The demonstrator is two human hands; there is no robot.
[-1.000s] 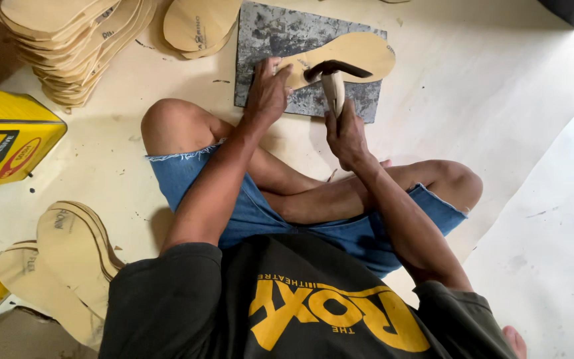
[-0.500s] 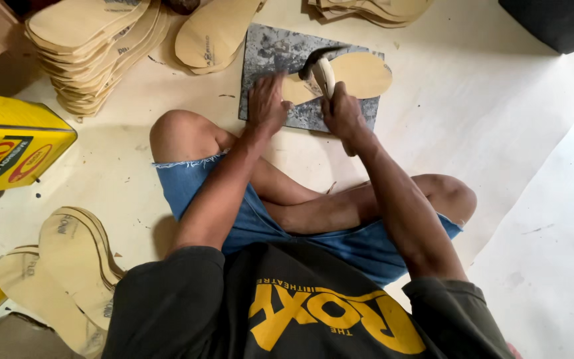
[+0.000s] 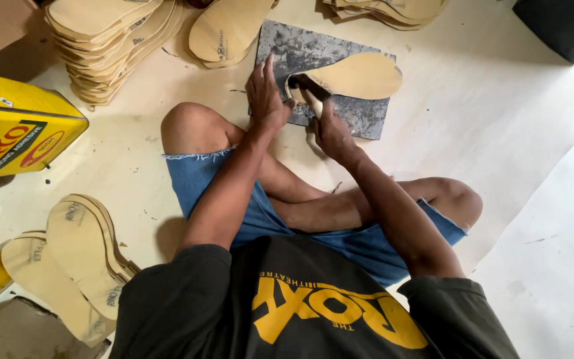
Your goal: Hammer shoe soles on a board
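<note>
Down on the floor, the head view shows a grey slab (image 3: 340, 73) at twelve o'clock with a tan insole (image 3: 357, 76) lying across it. The left hand (image 3: 267, 93) presses flat, fingers spread, just beside the insole's heel. The right hand (image 3: 330, 129) is clamped around a hammer (image 3: 310, 96) whose dark head meets that heel.

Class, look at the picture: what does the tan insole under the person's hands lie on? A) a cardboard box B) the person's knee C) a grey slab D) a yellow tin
C: the tan insole lies flat on the grey slab, left hand pressing beside it.
</note>
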